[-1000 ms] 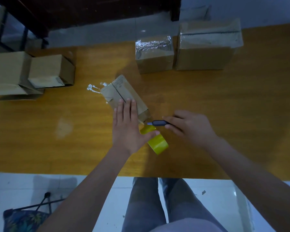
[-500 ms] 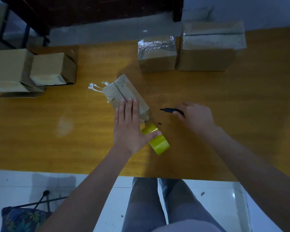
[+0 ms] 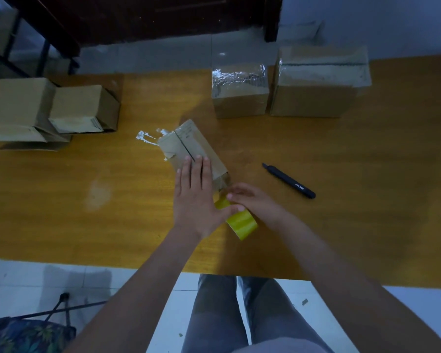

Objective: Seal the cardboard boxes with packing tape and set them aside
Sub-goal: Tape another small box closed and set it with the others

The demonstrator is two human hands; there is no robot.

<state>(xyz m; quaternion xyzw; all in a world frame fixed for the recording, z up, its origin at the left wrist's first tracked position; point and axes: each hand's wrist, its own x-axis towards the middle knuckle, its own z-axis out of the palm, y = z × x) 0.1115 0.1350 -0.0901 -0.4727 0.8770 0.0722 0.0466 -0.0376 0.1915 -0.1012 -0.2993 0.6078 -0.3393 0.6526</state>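
Box (image 3: 192,151) under flat, straight-fingered left hand (image 3: 196,200); tape roll (image 3: 241,221) beside it, in right hand (image 3: 255,202) grip.

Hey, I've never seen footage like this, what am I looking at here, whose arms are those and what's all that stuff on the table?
No machine here: a camera worn on a person's head looks down at their own bare hands. The left hand lies flat on a small cardboard box on the wooden table. The right hand has its grip on a yellow tape roll at the box's near end. A black cutter lies loose to the right. Two taped boxes stand at the back, open ones on the left.
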